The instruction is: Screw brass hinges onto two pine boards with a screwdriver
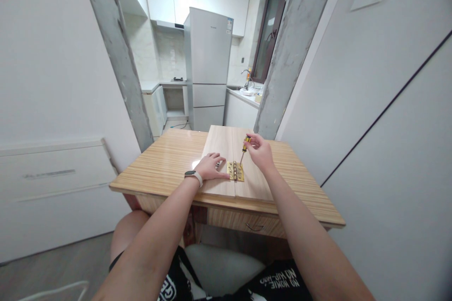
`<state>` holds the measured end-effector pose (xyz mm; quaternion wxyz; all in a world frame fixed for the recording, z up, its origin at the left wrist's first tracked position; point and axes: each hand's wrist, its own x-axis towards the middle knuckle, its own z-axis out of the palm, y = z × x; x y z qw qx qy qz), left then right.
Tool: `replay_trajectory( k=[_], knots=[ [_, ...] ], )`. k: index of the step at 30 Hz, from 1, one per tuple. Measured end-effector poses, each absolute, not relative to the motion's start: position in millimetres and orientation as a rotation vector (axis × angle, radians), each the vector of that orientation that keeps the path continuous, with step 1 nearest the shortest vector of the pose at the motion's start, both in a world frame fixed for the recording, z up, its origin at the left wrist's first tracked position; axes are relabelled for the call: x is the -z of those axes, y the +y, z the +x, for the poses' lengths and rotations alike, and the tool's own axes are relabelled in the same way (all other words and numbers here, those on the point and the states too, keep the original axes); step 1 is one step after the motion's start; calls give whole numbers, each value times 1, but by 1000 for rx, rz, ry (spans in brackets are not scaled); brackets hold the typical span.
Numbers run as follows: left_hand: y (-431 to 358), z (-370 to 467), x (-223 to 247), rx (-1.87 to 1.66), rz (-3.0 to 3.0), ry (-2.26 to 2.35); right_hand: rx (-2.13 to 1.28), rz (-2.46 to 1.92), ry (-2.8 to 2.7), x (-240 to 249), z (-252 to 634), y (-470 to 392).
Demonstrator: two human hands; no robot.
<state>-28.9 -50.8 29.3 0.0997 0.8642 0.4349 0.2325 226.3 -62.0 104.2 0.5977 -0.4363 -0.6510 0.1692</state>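
Observation:
A brass hinge (235,171) lies open across the seam between two pale wooden boards (221,138). My right hand (260,151) is closed round the yellow and black handle of a screwdriver (246,143), whose tip points down at the upper right part of the hinge. My left hand (212,168), with a watch on its wrist, rests on the left board with fingers apart. Its thumb reaches the hinge's left edge. Small dark items, perhaps screws, show under its fingers, too small to tell.
The boards lie on a wooden table (151,167) with a drawer (243,221) at its front. Behind it stand a grey fridge (211,51) and a counter with a sink (235,88). Walls rise close on both sides.

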Motion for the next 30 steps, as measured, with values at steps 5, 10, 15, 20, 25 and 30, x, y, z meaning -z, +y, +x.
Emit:
replay_trajectory(
  k=[5, 10, 15, 20, 25, 30],
  knots=[
    [-51, -29, -29, -680, 2558, 1292, -557, -915, -1481, -106, 224, -63],
    [-51, -29, -29, -675, 2548, 1304, -692, -864, -1485, -106, 225, -63],
    [-50, -30, -28, -679, 2549, 1295, -753, -823, -1535, -105, 226, -61],
    [-50, -30, -28, -678, 2547, 1299, -761, -846, -1500, -104, 229, -58],
    [-51, -29, -28, -679, 2543, 1301, -711, -887, -1475, -103, 228, -57],
    [-51, -28, -29, -679, 2538, 1305, -508, -966, -1479, -103, 228, -60]
  ],
)
